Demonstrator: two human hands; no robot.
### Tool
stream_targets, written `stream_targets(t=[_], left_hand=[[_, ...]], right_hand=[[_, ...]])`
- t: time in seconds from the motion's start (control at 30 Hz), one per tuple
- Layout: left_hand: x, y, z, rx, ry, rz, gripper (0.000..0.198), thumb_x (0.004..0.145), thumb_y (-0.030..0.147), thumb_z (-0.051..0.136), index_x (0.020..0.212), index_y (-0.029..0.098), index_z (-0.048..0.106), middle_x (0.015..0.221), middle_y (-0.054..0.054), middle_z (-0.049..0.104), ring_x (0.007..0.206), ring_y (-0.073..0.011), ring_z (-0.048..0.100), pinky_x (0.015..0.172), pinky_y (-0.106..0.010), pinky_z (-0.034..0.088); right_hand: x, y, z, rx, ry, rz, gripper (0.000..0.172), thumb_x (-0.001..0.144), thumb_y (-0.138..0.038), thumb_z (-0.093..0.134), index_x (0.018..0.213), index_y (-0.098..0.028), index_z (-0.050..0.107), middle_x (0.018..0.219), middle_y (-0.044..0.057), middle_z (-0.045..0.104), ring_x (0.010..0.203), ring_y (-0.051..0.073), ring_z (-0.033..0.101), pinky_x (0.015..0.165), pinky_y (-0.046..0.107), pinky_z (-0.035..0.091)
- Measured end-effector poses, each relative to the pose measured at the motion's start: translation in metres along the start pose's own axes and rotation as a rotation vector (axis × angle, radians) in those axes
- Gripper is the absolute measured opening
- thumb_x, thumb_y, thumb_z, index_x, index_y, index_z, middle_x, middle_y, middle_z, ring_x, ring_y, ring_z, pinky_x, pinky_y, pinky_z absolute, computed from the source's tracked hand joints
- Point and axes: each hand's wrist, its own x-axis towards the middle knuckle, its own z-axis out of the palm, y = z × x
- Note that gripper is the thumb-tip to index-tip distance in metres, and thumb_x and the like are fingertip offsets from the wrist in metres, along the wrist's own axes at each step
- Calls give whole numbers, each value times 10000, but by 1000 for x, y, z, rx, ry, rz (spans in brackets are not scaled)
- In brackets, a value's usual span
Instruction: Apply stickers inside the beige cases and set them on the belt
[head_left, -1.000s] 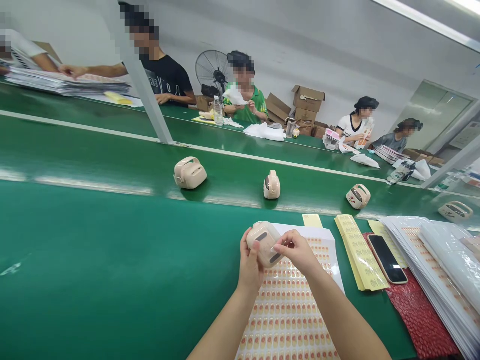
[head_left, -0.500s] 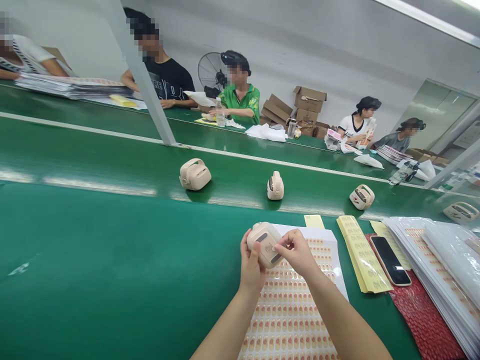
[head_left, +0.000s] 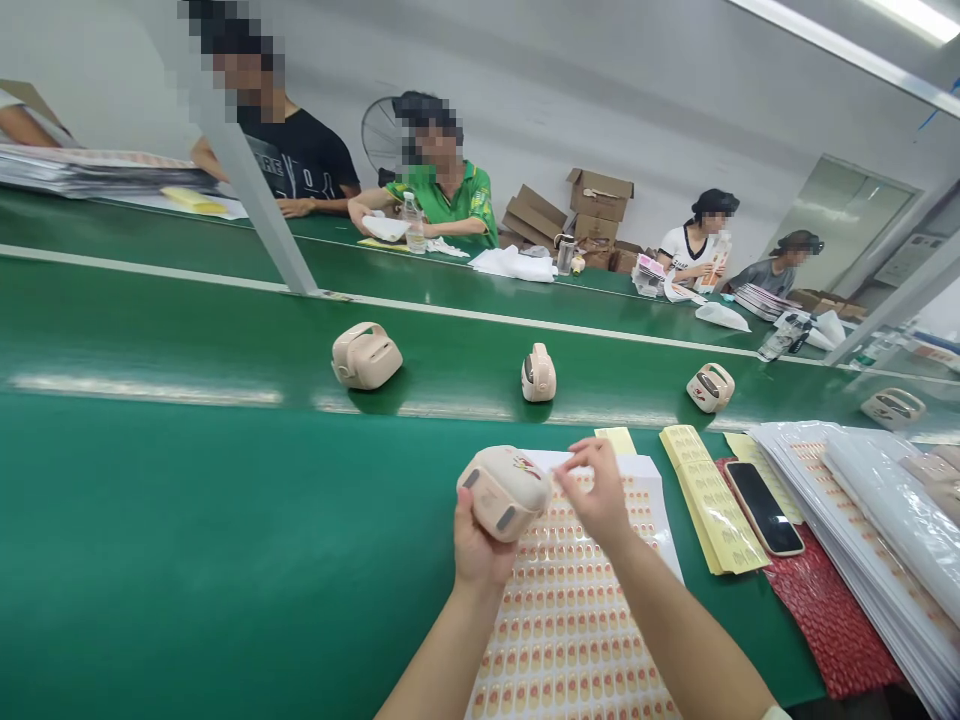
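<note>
My left hand (head_left: 481, 552) is closed round a small rounded cream plastic device (head_left: 501, 500). The underside, with two dark grey strips, is turned toward me, and a printed picture shows on its upper right face. Just right of the device, apart from it, my right hand (head_left: 596, 490) has its thumb and forefinger pinched together. Whatever may be between those fingertips is too small to make out. Beneath both hands lies a white sheet of small oval red-and-yellow stickers (head_left: 570, 625).
On the green belt stand several cream devices with handles, one at the left (head_left: 367, 360). To my right lie yellow label strips (head_left: 709, 505), a phone (head_left: 765, 508), red bubble wrap (head_left: 829, 610) and stacked sticker sheets (head_left: 862, 540). Several people sit across the belt.
The device has been tilted in my left hand, bringing its printed face into sight. My right hand has come off its underside and moved slightly away. The camera view has shifted.
</note>
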Motion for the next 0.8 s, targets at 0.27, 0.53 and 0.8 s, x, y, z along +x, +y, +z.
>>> stream_targets(t=[0.27, 0.53, 0.8], left_hand=[[6, 0, -12, -95, -87, -158, 674, 421, 611, 762, 1013, 338, 592, 1138, -20, 611, 1181, -317, 450, 711, -369, 532], [16, -4, -30, -75, -197, -218, 646, 593, 601, 666, 1174, 376, 495, 1123, -18, 624, 1097, -302, 530, 724, -399, 543], [14, -1, -17, -54, -249, -201, 644, 623, 618, 598, 1161, 270, 529, 1171, -96, 576, 1014, -337, 561, 685, -415, 545]], right_hand=[[85, 103, -34, -318, 30, 612, 166, 806, -259, 574, 762, -100, 560, 835, 52, 568, 841, 158, 542, 804, 343, 447], [83, 112, -21, -525, -19, 600, 186, 828, -255, 557, 940, -108, 573, 1102, 100, 518, 1046, 200, 486, 923, 407, 407], [9, 76, -65, -455, -193, 325, 346, 773, -177, 575, 1118, -155, 554, 1150, 119, 486, 1125, 226, 438, 995, 377, 339]])
